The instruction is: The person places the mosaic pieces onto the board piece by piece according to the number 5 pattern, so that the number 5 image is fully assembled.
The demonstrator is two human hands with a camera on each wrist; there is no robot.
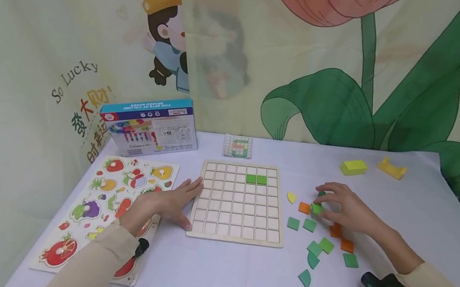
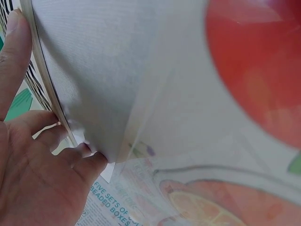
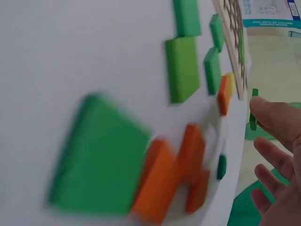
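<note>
A wooden grid board lies in the middle of the table, with two light-green square tiles in its upper right cells. My left hand rests along the board's left edge, fingers spread and touching its side. To the board's right, my right hand pinches a green square tile between thumb and finger. The right wrist view shows this green tile edge-on. Around and below that hand lie orange tiles, green square tiles, green quarter-round tiles and a yellow piece.
A fruit puzzle board lies at the left under my forearm. Behind it stands a printed box. A small pattern card sits behind the grid board. Yellow blocks are at the back right.
</note>
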